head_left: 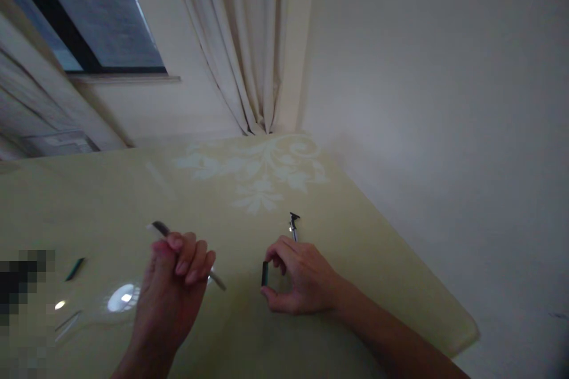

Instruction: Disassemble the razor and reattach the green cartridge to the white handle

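Observation:
My left hand [175,275] is closed around a slim pen-like rod [159,228]; its dark end sticks out up-left and its pale end [217,282] down-right. My right hand [297,275] pinches a short dark cap-like piece [265,273] upright between thumb and forefinger, just above the glossy yellow table [355,231]. A small black and silver clip-like part [294,222] lies on the table just beyond my right fingers.
A dark green stick [74,269] lies at the left, beside a blurred-out patch. A thin clear strip [67,321] rests near the front left. The table's right edge [413,249] runs along a white wall. A curtain [249,41] and window [89,12] stand behind.

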Motion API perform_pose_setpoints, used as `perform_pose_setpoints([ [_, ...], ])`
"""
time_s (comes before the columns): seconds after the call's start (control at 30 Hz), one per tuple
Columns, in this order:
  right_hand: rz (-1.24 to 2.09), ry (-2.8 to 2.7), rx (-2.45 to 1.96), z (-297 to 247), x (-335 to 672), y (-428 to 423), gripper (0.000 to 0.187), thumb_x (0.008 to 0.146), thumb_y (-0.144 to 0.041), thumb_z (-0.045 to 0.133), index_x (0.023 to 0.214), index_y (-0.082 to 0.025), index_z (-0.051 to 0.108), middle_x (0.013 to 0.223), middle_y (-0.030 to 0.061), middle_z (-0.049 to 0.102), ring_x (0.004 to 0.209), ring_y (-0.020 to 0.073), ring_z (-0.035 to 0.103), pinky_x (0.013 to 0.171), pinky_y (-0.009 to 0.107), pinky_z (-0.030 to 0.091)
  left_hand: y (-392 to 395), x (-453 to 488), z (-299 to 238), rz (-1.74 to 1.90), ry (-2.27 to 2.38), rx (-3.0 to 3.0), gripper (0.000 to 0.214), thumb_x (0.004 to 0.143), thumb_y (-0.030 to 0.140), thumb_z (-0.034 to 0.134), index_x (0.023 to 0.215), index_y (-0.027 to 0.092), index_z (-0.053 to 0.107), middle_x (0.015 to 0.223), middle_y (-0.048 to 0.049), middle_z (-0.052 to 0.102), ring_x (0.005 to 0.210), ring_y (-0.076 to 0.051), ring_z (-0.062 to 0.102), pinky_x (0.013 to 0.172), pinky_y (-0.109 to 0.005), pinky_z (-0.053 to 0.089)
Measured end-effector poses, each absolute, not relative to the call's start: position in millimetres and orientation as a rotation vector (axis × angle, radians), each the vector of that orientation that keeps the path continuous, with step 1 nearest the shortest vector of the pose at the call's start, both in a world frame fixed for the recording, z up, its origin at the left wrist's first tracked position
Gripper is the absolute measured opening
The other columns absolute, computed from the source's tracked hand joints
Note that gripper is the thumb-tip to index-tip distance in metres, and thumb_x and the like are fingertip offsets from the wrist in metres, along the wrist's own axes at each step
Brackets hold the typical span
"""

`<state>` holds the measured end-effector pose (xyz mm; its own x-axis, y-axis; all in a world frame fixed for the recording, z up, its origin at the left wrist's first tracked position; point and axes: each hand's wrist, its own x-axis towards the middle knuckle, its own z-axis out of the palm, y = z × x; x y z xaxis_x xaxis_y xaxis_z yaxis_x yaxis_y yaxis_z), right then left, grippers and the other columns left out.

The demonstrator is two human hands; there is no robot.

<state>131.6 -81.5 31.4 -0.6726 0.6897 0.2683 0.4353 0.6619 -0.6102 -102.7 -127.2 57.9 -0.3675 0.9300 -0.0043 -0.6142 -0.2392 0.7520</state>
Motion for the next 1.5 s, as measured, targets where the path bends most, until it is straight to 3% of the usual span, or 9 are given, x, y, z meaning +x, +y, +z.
perform_pose_setpoints([
  [0.1,0.624,-2.355,-0.873,36,137,-78,0.040,0.079,-0.040,0.080,0.108,-0.019,0.063,0.090,0.0024,0.064,0.074,0.0182,0.059,0.066,0.030,0.043,-130,-106,60,1.559,1.136,0.758,0.042,0.086,0.061,0.083,0.080,0.021,0.072,0.056,0.0095,0.036,0.046,-0.008,0.025,0.041,-0.018,0.025],
  [0.2,0.498,-2.337,-0.835,42,140,-78,0.038,0.082,-0.039,0.076,0.110,-0.019,0.062,0.089,0.0033,0.065,0.076,0.0195,0.060,0.066,0.031,0.044,-135,-94,53,1.159,1.416,1.098,0.044,0.076,0.059,0.091,0.085,0.018,0.080,0.058,0.0046,0.050,0.054,-0.011,0.041,0.049,-0.021,0.030],
  [0.27,0.421,-2.331,-0.781,46,141,-80,0.036,0.084,-0.039,0.075,0.111,-0.019,0.062,0.088,0.0037,0.065,0.075,0.0200,0.060,0.066,0.032,0.044,-137,-83,49,1.036,1.451,1.176,0.045,0.077,0.062,0.088,0.087,0.018,0.082,0.065,0.0005,0.060,0.059,-0.015,0.048,0.053,-0.023,0.034],
  [0.37,0.330,-2.313,-0.711,49,142,-83,0.034,0.086,-0.039,0.073,0.112,-0.020,0.061,0.087,0.0044,0.066,0.074,0.0207,0.060,0.066,0.033,0.044,-140,-70,48,1.006,1.429,1.066,0.047,0.081,0.066,0.082,0.085,0.018,0.081,0.066,0.0008,0.057,0.055,-0.014,0.042,0.049,-0.024,0.028],
  [0.6,0.281,-2.321,-0.678,51,139,-86,0.033,0.088,-0.037,0.070,0.115,-0.020,0.061,0.090,0.0063,0.070,0.078,0.0229,0.064,0.070,0.035,0.047,-143,-67,42,0.943,1.340,0.931,0.054,0.081,0.070,0.080,0.086,0.017,0.073,0.060,0.0093,0.033,0.053,-0.010,0.023,0.048,-0.022,0.016],
  [0.87,0.318,-2.283,-0.642,51,137,-88,0.034,0.088,-0.035,0.074,0.115,-0.018,0.062,0.093,0.0069,0.072,0.078,0.0222,0.066,0.069,0.035,0.048,-146,-69,34,0.925,1.279,0.855,0.052,0.084,0.068,0.079,0.091,0.018,0.070,0.063,0.0098,0.032,0.055,-0.010,0.022,0.049,-0.022,0.017],
  [1.23,0.625,-2.164,-0.595,45,138,-89,0.040,0.093,-0.036,0.079,0.127,-0.021,0.066,0.098,0.0071,0.076,0.079,0.0200,0.070,0.070,0.032,0.055,-148,-64,26,0.991,1.168,0.706,0.049,0.082,0.064,0.085,0.093,0.018,0.072,0.060,0.0100,0.033,0.053,-0.008,0.023,0.048,-0.022,0.017],
  [1.4,0.787,-1.987,-0.608,47,140,-81,0.042,0.094,-0.035,0.084,0.130,-0.020,0.069,0.095,0.0057,0.074,0.077,0.0170,0.068,0.064,0.027,0.055,-144,-68,30,1.110,1.144,0.696,0.055,0.091,0.074,0.067,0.096,0.019,0.073,0.067,0.0070,0.042,0.051,-0.007,0.024,0.047,-0.020,0.020],
  [1.5,0.845,-1.923,-0.634,44,142,-75,0.042,0.094,-0.040,0.085,0.129,-0.020,0.072,0.092,0.0044,0.073,0.072,0.0149,0.066,0.062,0.025,0.054,-143,-75,30,1.071,1.172,0.858,0.058,0.094,0.076,0.062,0.087,0.019,0.071,0.059,0.0092,0.033,0.049,-0.008,0.021,0.046,-0.021,0.015],
])
